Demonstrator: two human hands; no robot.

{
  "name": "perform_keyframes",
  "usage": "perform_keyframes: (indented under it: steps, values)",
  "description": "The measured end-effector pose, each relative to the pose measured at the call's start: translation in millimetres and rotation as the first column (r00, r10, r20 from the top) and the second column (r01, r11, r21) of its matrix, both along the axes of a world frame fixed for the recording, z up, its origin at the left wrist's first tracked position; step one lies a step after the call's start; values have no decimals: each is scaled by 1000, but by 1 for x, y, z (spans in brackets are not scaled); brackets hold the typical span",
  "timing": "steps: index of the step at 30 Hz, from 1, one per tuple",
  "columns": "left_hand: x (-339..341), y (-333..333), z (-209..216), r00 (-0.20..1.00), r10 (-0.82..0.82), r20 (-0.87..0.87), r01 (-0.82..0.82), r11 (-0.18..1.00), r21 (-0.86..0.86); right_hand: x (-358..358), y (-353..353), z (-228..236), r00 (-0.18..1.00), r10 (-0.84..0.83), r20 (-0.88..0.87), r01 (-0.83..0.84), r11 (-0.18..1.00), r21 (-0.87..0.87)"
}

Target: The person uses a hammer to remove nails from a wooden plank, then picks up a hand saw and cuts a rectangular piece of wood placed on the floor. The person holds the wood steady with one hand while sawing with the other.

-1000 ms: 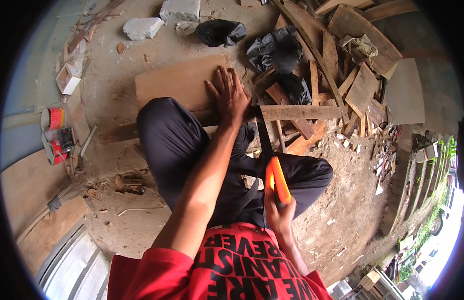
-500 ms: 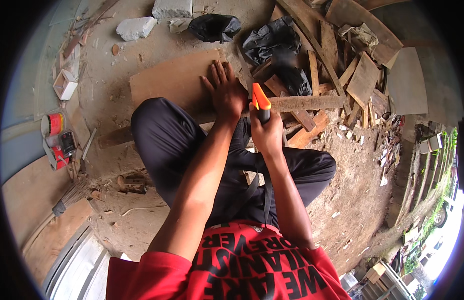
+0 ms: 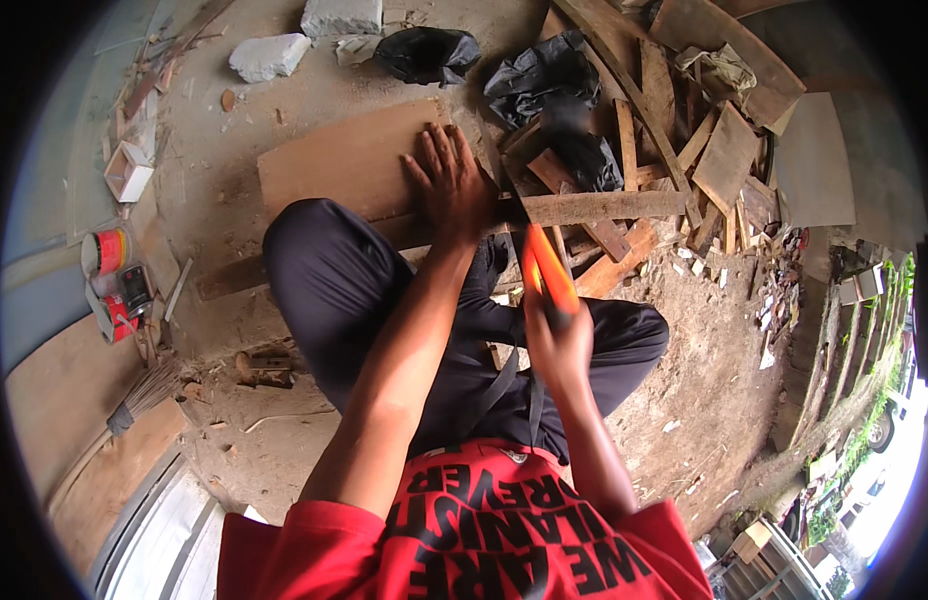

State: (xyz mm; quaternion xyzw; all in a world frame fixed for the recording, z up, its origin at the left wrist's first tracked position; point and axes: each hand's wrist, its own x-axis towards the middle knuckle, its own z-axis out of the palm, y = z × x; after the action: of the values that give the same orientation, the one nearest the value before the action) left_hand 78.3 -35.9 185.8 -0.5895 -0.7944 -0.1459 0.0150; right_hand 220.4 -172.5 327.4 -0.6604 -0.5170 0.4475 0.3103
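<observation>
My right hand (image 3: 561, 340) is closed round the handle of a handsaw (image 3: 546, 265), orange and dark, slightly smeared by motion. The saw's thin dark blade points away from me and crosses a long wooden plank (image 3: 609, 206) just right of my left hand. Pressed down flat, my left hand (image 3: 454, 195) has its fingers apart. Its fingertips rest on a brown plywood sheet (image 3: 329, 165), and its palm is over the plank. The plank runs sideways in front of my bent legs; my left hand and knee hide part of it.
Scrap boards (image 3: 724, 160) are heaped at the far right, beside black plastic bags (image 3: 544, 80). Pale blocks (image 3: 269, 58) lie at the far left. Cans (image 3: 106, 250) and a broom (image 3: 139, 395) are at the left. Wood chips and debris litter the dirt floor (image 3: 704, 350).
My right hand has pulled the saw back toward me and slightly right, so more of the blade shows. My left hand stays in place on the wood.
</observation>
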Motion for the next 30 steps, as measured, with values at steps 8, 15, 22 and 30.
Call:
perform_keyframes:
  steps: [8,15,22,30]
  values:
    - [-8,6,1,997,-10,81,9,1000,12,-23,50,-33,1000,20,-15,-18,989,149]
    - [-6,6,-21,1000,25,-9,-23,990,136,20,-85,81,1000,23,4,-21,968,-250]
    - [-4,3,-3,999,3,53,0,999,-52,-7,35,-29,999,-21,-27,20,999,-47]
    - [-17,11,-24,999,33,-30,-33,999,9,-9,-2,2,1000,21,-6,-21,998,-55]
